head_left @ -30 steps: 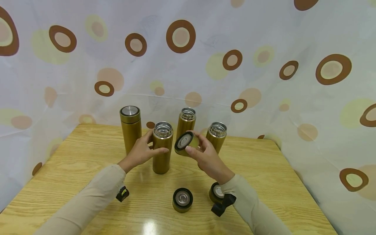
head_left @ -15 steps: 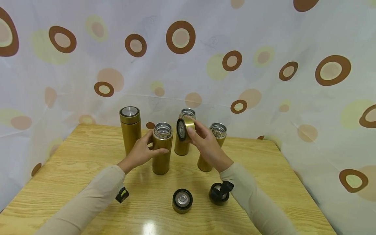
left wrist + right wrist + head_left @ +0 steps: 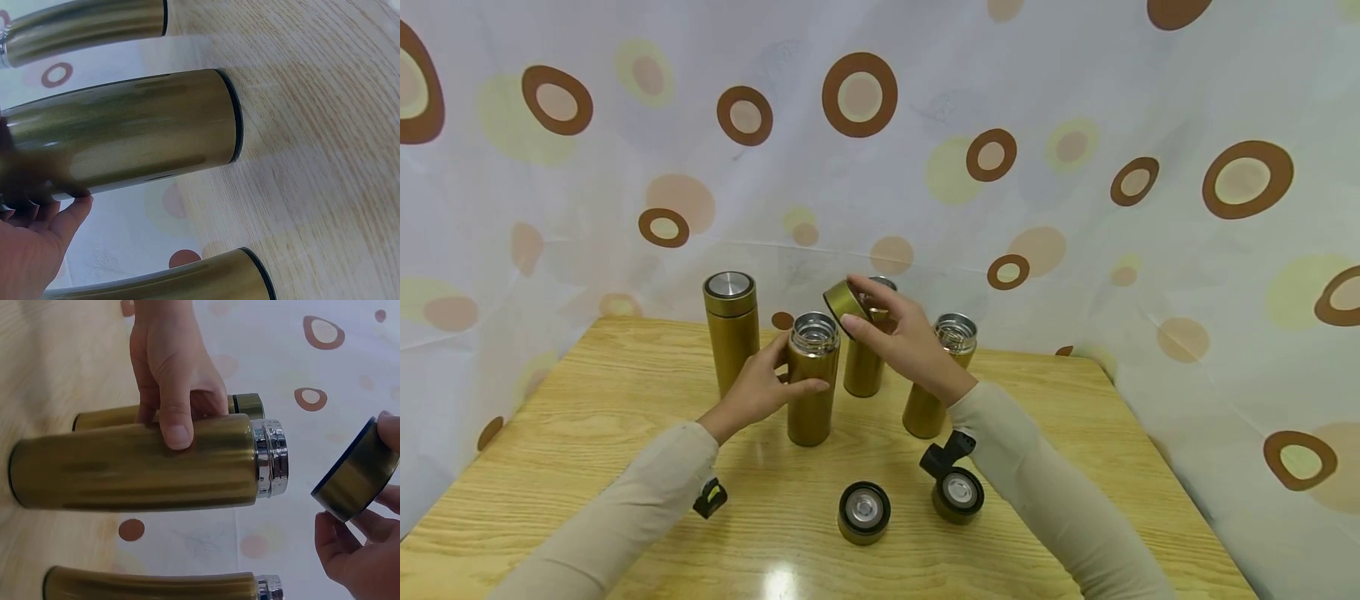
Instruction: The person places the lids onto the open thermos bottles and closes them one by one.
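My left hand (image 3: 752, 396) grips an upright gold thermos flask (image 3: 810, 412) around its upper body; its steel threaded mouth is uncovered. The left wrist view shows that flask's dark base (image 3: 234, 119) on the wood. Above and just right of the mouth, my right hand (image 3: 904, 337) holds a gold lid (image 3: 842, 302) between thumb and fingers. In the right wrist view the lid (image 3: 356, 469) is tilted and apart from the flask's threaded neck (image 3: 272, 459), its dark rim towards it.
A capped gold flask (image 3: 733, 342) stands to the left. Two lidless flasks stand behind and right: one flask (image 3: 862, 372), partly behind the right hand, and another flask (image 3: 922, 410). Two lids, a lid (image 3: 864, 514) and another lid (image 3: 958, 497), lie underside up on the wooden table (image 3: 640, 392).
My right hand has lifted the lid up and left towards the held flask's mouth and turned its underside downward. My left hand stays in place on the flask.
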Tool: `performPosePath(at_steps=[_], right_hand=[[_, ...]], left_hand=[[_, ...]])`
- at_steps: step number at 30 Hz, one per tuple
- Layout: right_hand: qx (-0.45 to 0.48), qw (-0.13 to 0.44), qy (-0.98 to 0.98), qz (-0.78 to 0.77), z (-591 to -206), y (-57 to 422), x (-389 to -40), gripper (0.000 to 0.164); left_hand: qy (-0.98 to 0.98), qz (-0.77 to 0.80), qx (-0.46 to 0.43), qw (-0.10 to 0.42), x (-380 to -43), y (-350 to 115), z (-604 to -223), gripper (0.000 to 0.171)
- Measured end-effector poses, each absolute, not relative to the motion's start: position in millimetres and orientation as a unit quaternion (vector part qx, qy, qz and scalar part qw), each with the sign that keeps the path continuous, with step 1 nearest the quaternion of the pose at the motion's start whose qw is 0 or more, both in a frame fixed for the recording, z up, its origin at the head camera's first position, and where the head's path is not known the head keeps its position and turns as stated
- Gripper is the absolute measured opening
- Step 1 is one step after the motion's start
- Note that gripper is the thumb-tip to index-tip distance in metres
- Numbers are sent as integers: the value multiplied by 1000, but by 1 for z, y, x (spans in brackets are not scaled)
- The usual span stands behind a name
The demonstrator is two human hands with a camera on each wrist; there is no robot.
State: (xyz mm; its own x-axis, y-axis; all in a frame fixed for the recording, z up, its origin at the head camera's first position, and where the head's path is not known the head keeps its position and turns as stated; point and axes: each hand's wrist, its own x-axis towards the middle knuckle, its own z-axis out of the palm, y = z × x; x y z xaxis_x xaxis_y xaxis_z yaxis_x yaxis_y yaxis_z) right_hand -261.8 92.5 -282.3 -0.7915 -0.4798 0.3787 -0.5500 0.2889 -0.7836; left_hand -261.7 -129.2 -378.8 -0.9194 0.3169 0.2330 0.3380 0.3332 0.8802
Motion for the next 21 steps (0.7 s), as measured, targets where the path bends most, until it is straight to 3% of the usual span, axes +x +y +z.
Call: performPosePath(at_steps=[8, 21], right_hand=[[417, 101, -840, 332, -273, 78, -273, 56], [458, 73, -868, 180, -269, 66, -278, 57]], left_hand=[[-818, -542, -192, 5, -262, -129, -378, 86], [-814, -547, -194, -1, -263, -129, -379, 83]])
